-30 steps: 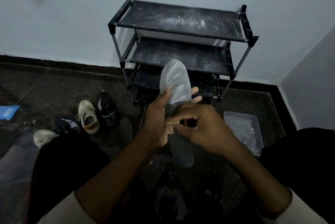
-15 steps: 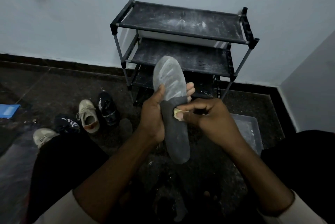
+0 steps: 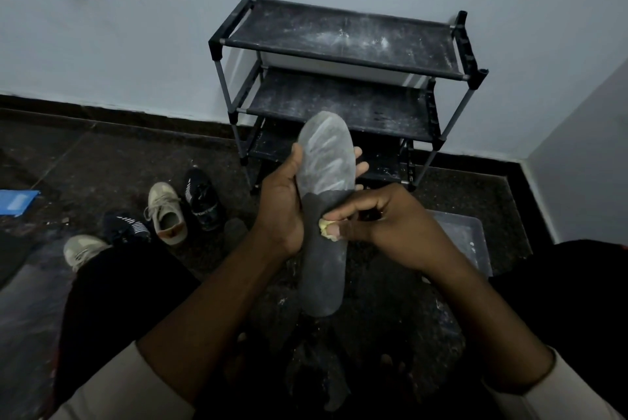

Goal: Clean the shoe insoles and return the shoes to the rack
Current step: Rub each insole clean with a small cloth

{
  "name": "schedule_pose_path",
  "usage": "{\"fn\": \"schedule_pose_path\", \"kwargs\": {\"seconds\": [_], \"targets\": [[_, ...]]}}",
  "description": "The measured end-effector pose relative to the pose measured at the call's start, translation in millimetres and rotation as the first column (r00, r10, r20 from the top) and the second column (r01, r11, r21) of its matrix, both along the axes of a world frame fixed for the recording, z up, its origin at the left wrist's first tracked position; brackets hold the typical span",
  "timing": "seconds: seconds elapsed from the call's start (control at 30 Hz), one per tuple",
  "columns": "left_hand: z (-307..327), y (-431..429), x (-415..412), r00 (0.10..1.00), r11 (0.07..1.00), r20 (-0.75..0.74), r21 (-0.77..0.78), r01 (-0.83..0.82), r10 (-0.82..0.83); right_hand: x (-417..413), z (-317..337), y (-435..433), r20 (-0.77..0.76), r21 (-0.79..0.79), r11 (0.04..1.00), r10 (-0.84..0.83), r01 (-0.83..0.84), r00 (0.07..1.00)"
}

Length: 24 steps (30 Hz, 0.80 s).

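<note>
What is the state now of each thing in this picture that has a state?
insole: held upright, upper half whitish, lower half dark.
left hand: grips the insole at its middle.
right hand: pinches the yellow pad.
yellow pad: pressed against the insole.
rack: standing, top two shelves dusty, without shoes.
shoes: on the floor, left of the rack.
tray: on the floor, open.

Your left hand [image 3: 283,212] grips the upright insole [image 3: 324,212]. Your right hand [image 3: 390,226] pinches a yellowish wad [image 3: 325,226] against its middle.
</note>
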<state>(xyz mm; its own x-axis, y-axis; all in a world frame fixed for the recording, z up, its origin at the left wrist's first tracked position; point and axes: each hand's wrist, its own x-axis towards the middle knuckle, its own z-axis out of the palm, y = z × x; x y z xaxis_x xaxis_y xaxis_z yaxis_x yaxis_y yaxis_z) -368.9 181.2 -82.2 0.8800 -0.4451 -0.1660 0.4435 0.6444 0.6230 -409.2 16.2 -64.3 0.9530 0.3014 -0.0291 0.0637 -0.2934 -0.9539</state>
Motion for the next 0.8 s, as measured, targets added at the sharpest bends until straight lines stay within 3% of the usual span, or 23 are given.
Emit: {"fn": "schedule_pose_path", "kwargs": {"seconds": [0.13, 0.23, 0.4, 0.53, 0.6, 0.7, 0.8], "targets": [[-0.4, 1.4, 1.7, 1.0, 1.0, -0.001, 0.014, -0.023, 0.023, -2.4, 6.0, -1.7, 0.018, 0.024, 0.999, -0.024, 0.024, 1.0], [-3.4, -1.7, 0.3, 1.0, 0.999, -0.009, 0.043, -0.027, 0.027, -3.2, 7.7, -1.3, 0.146, 0.032, 0.989, -0.148, 0.145, 0.978], [-6.4, -11.3, -8.7, 1.0, 0.998, -0.011, 0.06, 0.005, -0.004, -8.8, 1.7, 12.1, 0.322, -0.161, 0.967, -0.14, 0.2, 0.936], [-5.2, -18.2, -16.8, 0.999, 0.995, 0.023, 0.085, 0.047, -0.049, -5.0, 3.1, 17.7, 0.416, -0.188, 0.924, -0.231, 0.332, 0.879], [-3.4, -19.7, -20.0, 0.999, 0.995, 0.029, 0.096, 0.037, -0.04, -4.0, 4.8, 19.7, 0.459, -0.192, 0.932, -0.193, 0.309, 0.867], [1.0, -16.4, -20.3, 1.0, 0.997, 0.019, 0.077, 0.0, -0.001, -7.8, 7.0, 17.4, 0.418, -0.253, 0.957, -0.026, 0.144, 0.908], [2.5, -17.6, -25.0, 1.0, 0.997, 0.019, 0.083, -0.001, 0.0, -5.6, 8.4, 9.7, 0.403, -0.25, 0.953, -0.057, 0.169, 0.914]]}}
